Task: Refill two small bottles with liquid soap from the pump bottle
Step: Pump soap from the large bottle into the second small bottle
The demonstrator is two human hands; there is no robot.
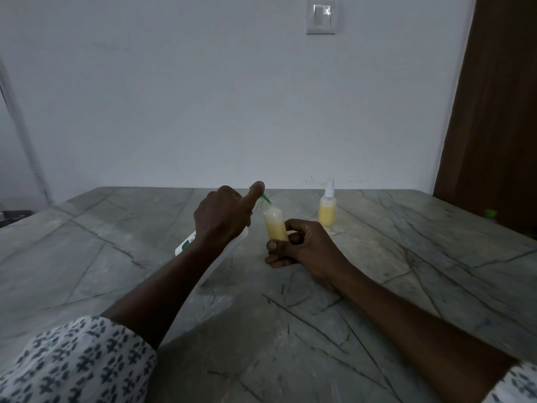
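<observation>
My left hand [223, 216] grips the white pump bottle [186, 244], which is tilted over the table, with one finger lying on its green pump head [266, 199]. The green nozzle points into the open mouth of a small clear bottle [274, 225] that holds yellow soap. My right hand [299, 245] holds that small bottle upright by its lower part, fingers curled round it. A second small bottle [327, 209], capped with a white nozzle top and partly filled with yellow soap, stands on the table behind and to the right.
The grey marble table [406, 271] reaches back to a white wall. A brown wooden door [494, 112] stands at the right. A small green cap [490, 213] lies near the table's right edge. A dark object [14, 214] sits at the far left.
</observation>
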